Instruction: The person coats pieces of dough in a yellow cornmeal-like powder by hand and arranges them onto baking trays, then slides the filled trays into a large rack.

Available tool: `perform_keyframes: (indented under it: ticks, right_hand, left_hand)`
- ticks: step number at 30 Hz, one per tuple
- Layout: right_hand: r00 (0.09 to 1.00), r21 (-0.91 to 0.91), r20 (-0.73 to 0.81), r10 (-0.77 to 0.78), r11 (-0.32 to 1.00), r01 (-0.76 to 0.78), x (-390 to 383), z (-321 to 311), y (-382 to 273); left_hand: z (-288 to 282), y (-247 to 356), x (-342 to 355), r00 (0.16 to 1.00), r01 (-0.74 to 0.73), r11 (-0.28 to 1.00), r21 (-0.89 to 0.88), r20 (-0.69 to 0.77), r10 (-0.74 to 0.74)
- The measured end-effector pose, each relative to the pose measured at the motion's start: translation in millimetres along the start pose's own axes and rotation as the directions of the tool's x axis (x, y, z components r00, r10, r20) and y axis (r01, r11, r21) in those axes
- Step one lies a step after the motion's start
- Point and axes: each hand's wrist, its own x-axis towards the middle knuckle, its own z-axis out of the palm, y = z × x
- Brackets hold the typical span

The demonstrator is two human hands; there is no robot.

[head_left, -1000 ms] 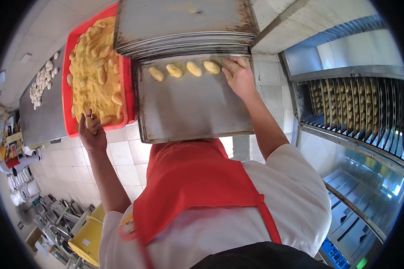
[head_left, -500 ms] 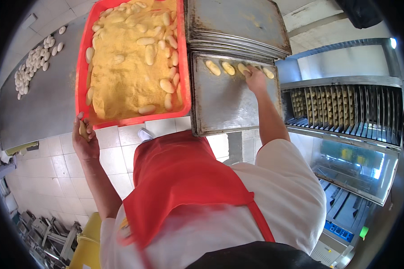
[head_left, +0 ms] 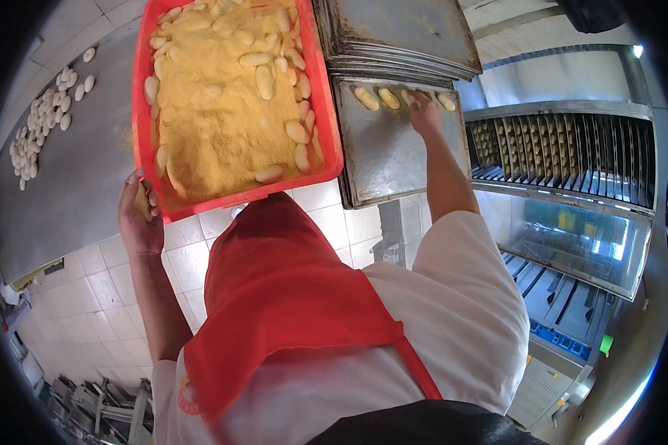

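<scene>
In the head view, the right hand [head_left: 425, 119] has moved since a second ago from the tray's far right corner to mid-row along the far edge of the tray [head_left: 393, 167]. Its fingers are bunched at the dough pieces [head_left: 365, 99]; whether they pinch one I cannot tell. The left hand [head_left: 137, 222], at the near left corner of the red tub [head_left: 323, 104], curls its fingers around a yellow-dusted piece [head_left: 143, 202]. To line the row up well, I would lower each piece flat, with even gaps, and release lightly so the coating stays on. A round mark on the apron [head_left: 188, 397] and markings on the blue control panel [head_left: 560, 341] are too small to read.
</scene>
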Motion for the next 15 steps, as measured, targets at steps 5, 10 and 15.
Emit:
perform_keyframes:
  ticks: [5,10,15]
  right_hand:
    - [0.835,-0.104,-0.316,-0.451,0.891,0.442,-19.1,21.3,-46.4]
    - [0.998,0.311,-0.062,0.027,0.950,-0.006,-1.6,23.4,-29.1]
    - [0.984,0.214,-0.176,0.005,0.976,0.033,-8.0,35.6,-32.1]
  left_hand:
    - [0.4,-2.1,5.1,1.000,0.004,1.000,-0.002,0.012,-0.004]
    - [1.9,-6.6,11.5,0.999,0.028,1.000,-0.002,0.042,-0.028]
    - [-8.0,-15.9,15.2,0.997,0.072,0.996,-0.047,0.031,-0.070]
